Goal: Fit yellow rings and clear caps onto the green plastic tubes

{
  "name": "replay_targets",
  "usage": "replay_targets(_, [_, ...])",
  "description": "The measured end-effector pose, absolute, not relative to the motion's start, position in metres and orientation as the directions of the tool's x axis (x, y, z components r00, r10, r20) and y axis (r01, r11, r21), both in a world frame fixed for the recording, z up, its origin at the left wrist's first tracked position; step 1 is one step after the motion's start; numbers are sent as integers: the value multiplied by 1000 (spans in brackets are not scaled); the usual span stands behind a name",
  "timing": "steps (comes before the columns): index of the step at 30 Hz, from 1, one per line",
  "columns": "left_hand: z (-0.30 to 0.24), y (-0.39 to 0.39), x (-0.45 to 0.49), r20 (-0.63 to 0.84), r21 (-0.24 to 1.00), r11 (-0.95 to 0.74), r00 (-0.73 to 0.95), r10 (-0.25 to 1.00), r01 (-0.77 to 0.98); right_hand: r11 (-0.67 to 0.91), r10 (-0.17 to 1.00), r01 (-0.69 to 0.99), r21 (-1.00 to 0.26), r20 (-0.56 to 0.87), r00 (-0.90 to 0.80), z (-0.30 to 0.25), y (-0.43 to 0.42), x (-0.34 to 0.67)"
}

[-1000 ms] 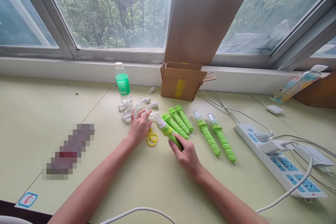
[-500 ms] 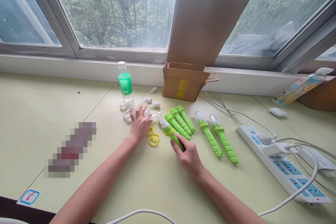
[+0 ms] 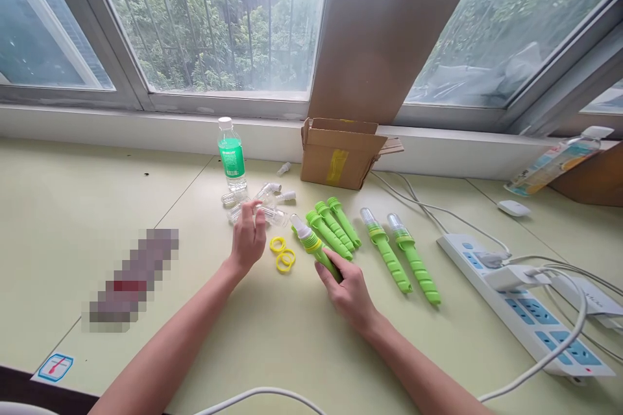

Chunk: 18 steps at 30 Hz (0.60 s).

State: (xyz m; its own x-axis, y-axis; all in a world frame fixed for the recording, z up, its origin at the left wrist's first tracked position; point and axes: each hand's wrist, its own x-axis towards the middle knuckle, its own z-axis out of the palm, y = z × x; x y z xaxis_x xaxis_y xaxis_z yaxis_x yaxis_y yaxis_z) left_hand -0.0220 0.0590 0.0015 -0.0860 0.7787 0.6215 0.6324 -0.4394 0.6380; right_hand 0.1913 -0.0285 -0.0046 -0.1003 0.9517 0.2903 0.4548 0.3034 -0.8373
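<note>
Nearest, bottom edge of frame: a white cable looped across the bench, right by both forearms. Risk as I judged it: an elbow drag would hook it and sweep small parts.

Right hand, centre, slightly low: closed around the lower end of a green handle. The handle lay tilted, with its whitish tip pointing up-left, and its near end was hidden in the grip. Only the tail was gripped, so the tip could swing into the neighbouring handles.

Left hand, left of centre: fingers narrow, pinched on a clear cap as far as I could tell, at the near edge of the cap pile. The cap was smooth and see-through, so I judged it easy to fumble. A drop would send it rolling.

Between the hands: yellow rings loose on the bench, close enough to be knocked by either wrist.

Just beyond the right hand: three bare green handles side by side. To their right were two capped ones, apart from the group.

Further back: loose clear caps, with a water bottle upright right behind them. It looked tall and narrow, so a reach into the pile could tip it.

Right side: power strip with plugs in. Spilled water would be the worst case.

Far: an open cardboard box against the window sill.
</note>
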Motion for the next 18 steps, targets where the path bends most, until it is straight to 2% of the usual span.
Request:
replay_targets(3, [6,54,-28,510,816,-360,-270,817,452,320,946,475,-820,302,-116,-3,-29,191])
replay_targets(5, [10,53,-30,465,873,-359,-339,818,331,332,942,497,-802,311,-127,-3,-29,191])
replay_targets(8, [14,52,-27,417,908,-370,-343,842,196,361,931,512,-779,336,-146,-4,-28,191])
replay_targets(10, [15,47,-21,398,917,-378,-240,885,127,386,921,520,-762,353,-165,-7,-28,191])
replay_targets(13, [14,36,-9,332,941,-337,96,938,41,419,906,547,-725,377,-194,-10,-28,192])
replay_targets(14, [14,32,-5,305,950,-312,142,942,28,427,901,556,-713,386,-197,-11,-28,192])
replay_targets(18, [14,23,1,267,963,-269,146,953,-9,422,898,590,-688,407,-168,-16,-29,193])
